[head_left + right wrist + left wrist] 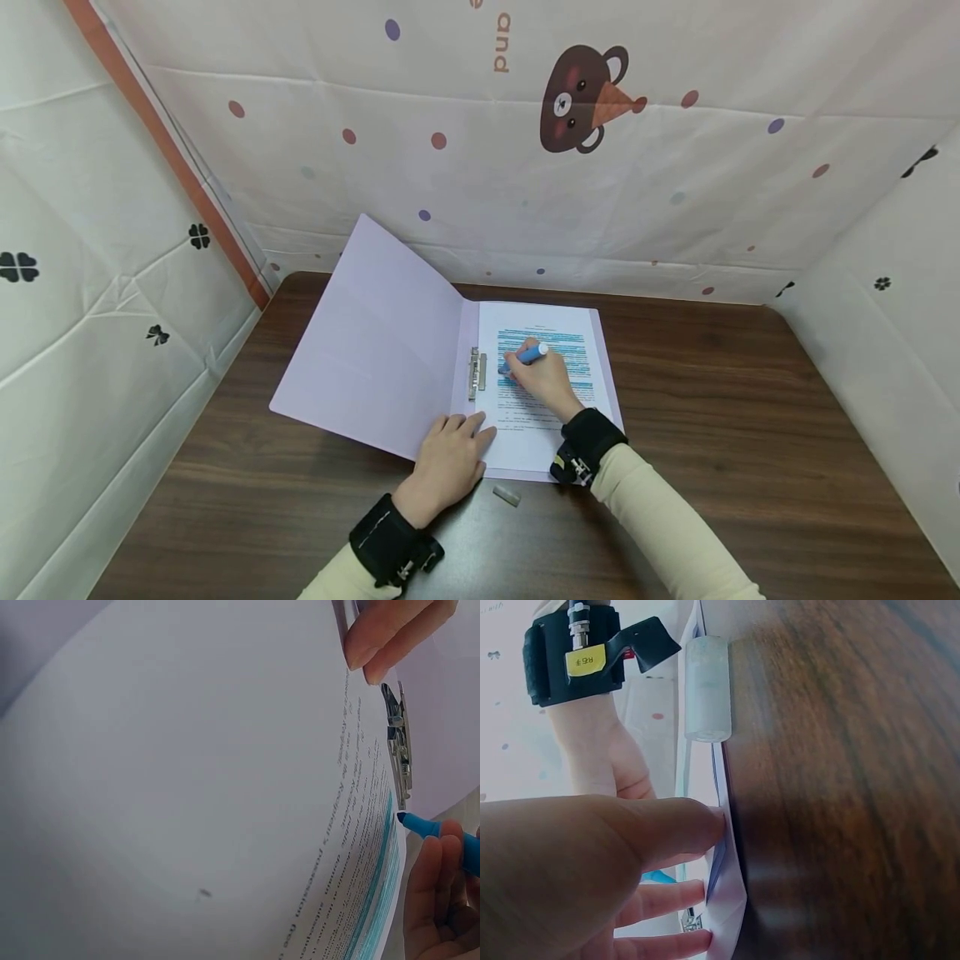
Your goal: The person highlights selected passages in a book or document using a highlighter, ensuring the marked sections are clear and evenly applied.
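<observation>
A blue highlighter point(532, 354) is pinched in my right hand point(550, 383), its tip at the left edge of the text on a printed sheet point(517, 454). Blue strokes cover many of the sheet's lines. In the right wrist view the highlighter's dark tip point(403, 817) points at the page beside the highlighted lines. My left hand point(447, 462) rests with spread, straight fingers on the sheet's lower left corner and the folder's spine. The sheet lies in an open lilac folder point(382, 333) with a metal clip point(474, 373) along the spine.
A small greyish translucent cap point(506, 496) lies on the dark wooden table point(712, 400) just below the folder. The folder's left cover is raised at an angle. Patterned white cloth point(360, 167) hangs behind the table and along both sides.
</observation>
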Available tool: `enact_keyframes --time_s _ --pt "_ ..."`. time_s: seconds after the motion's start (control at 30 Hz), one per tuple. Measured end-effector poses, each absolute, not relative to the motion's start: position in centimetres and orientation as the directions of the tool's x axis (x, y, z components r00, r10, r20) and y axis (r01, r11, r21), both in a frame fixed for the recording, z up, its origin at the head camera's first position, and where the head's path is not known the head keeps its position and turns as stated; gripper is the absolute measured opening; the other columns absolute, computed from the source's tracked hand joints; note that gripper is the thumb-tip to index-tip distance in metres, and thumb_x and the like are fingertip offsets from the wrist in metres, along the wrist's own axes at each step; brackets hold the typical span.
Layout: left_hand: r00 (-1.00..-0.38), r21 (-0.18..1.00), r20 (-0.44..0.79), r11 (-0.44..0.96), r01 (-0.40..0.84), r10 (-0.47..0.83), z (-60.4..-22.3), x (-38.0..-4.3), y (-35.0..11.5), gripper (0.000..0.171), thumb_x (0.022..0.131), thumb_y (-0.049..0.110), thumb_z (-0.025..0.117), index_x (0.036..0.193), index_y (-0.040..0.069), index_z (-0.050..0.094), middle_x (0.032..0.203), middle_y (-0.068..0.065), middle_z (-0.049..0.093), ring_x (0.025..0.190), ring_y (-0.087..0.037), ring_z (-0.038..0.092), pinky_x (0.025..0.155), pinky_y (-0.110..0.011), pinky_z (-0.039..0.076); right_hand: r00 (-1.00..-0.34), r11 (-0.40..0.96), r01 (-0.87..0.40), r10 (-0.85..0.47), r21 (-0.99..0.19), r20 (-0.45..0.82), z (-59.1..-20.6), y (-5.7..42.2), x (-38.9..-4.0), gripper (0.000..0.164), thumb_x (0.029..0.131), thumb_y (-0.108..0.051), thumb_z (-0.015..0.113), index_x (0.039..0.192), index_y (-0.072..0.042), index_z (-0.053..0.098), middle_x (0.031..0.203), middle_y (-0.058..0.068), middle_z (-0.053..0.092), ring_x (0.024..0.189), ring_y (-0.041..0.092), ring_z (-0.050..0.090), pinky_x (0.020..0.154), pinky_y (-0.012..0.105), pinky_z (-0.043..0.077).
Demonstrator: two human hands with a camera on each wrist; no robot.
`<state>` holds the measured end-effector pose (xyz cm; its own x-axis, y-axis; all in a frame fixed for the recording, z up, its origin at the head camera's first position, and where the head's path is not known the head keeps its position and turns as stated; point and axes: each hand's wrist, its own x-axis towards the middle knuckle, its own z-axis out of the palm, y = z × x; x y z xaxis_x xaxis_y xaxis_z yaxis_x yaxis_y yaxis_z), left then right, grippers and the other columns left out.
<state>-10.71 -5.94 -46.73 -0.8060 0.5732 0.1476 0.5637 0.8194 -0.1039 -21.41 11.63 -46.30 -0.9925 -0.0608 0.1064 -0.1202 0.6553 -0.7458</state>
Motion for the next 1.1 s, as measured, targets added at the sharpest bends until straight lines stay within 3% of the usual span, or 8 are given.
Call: enact_keyframes --time_s 0.77,1.1 --pt "-0.806 -0.105 0.143 0.819 0.565 0.574 -46.73 -10.71 -5.96 0.043 0.080 0.036 0.064 0.120 0.021 0.058 0.125 -0.005 0.054 0.105 -0.023 0.050 0.088 -0.039 0.039 -0.987 0.676 -0.155 -0.078 -0.721 0.138 -46.92 11.41 -21.66 0.020 0.087 -0.029 0.056 0.076 -0.014 0.049 0.054 -0.002 0.053 0.046 0.014 0.049 0.041 0.023 0.031" --pt "-0.802 -0.113 0.150 0.816 0.567 0.578 -46.68 -10.66 -5.91 0.043 0.079 0.036 0.064 0.120 0.021 0.058 0.125 -0.005 0.054 0.105 -0.023 0.050 0.089 -0.039 0.039 -0.978 0.672 -0.197 -0.089 -0.714 0.187 -47.12 11.51 -21.62 0.021 0.087 -0.027 0.057 0.074 -0.013 0.048 0.057 -0.001 0.053 0.049 0.012 0.050 0.042 0.022 0.035"
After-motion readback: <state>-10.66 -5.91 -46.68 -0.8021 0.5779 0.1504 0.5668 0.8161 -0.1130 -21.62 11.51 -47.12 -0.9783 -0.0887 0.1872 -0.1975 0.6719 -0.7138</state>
